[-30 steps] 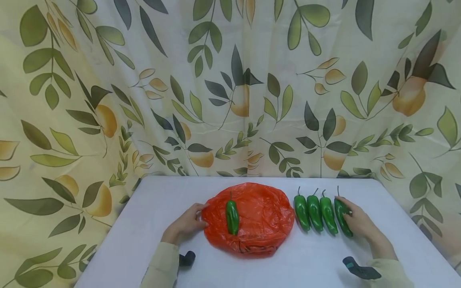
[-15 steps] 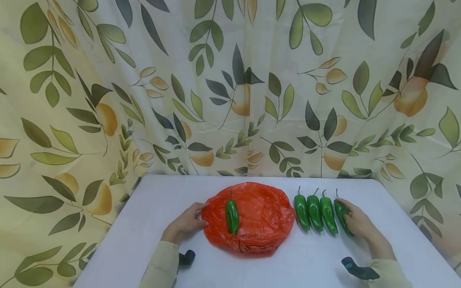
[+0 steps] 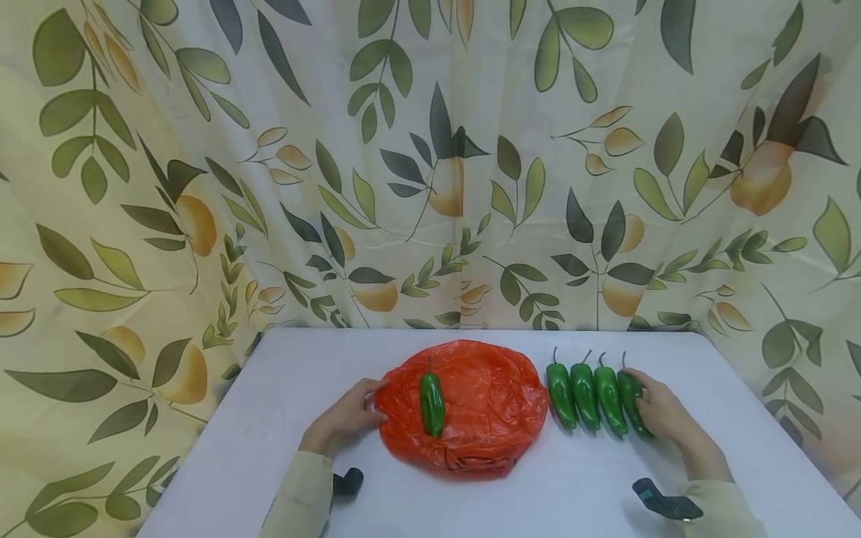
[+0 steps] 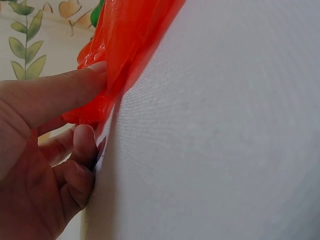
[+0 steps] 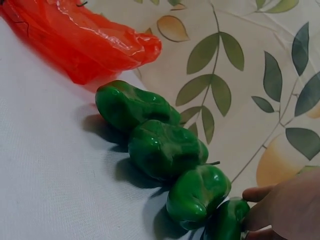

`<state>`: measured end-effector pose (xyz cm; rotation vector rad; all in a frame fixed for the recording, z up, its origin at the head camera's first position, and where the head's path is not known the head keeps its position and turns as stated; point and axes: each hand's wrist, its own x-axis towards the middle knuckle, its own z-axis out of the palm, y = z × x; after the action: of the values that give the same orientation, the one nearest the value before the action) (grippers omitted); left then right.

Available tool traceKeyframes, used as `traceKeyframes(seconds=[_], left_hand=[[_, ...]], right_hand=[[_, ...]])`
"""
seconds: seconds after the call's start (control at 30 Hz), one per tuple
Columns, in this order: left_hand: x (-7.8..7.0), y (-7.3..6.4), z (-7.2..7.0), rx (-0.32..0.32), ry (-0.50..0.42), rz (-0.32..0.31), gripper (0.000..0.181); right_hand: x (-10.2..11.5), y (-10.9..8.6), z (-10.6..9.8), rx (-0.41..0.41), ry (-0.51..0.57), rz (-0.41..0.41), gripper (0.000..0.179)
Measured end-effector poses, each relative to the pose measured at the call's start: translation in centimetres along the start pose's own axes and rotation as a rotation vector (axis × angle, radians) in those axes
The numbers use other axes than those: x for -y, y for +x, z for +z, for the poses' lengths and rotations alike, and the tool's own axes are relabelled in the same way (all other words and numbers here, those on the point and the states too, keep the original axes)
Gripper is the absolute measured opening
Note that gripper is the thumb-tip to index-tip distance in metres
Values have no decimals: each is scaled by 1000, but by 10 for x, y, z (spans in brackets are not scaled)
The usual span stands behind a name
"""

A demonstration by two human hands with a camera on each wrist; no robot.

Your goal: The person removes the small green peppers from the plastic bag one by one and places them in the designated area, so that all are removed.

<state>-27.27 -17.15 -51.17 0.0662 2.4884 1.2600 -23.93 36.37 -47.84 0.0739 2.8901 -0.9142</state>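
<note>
A red plastic bag (image 3: 498, 396) lies spread on the white table, with one green chili pepper (image 3: 432, 407) on its left part. At the bag's left edge, my left hand (image 3: 346, 413) pinches the plastic; in the left wrist view the thumb (image 4: 75, 90) lies over the red film. To the right of the bag stands a row of green peppers (image 3: 585, 397), stems pointing away. My right hand (image 3: 662, 409) grips the rightmost pepper (image 3: 629, 396) from its right side, close against its neighbour. In the right wrist view part of this pepper (image 5: 226, 220) is cut off by the frame.
The white table (image 3: 565, 493) ends at a leaf-and-fruit patterned curtain (image 3: 430, 246) behind and at the sides. Dark wrist-worn devices (image 3: 666, 501) show near both sleeves. The bag's right edge lies beside the leftmost pepper of the row.
My right hand has moved slightly left with the rightmost pepper, which now sits closer to the row. The left hand and the bag have stayed in place.
</note>
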Motion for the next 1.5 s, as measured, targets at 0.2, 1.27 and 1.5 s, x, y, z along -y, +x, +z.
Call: traceKeyframes(seconds=[0.2, 1.27, 1.5], left_hand=[[2, 1, 1, 7, -3, 24, 66], [-2, -1, 0, 1, 3, 24, 67], [-2, -1, 0, -10, -1, 25, 66]], right_hand=[[2, 0, -1, 17, 3, 29, 57], [73, -13, 22, -254, 12, -105, 49], [109, -21, 47, -223, 52, -211, 47]])
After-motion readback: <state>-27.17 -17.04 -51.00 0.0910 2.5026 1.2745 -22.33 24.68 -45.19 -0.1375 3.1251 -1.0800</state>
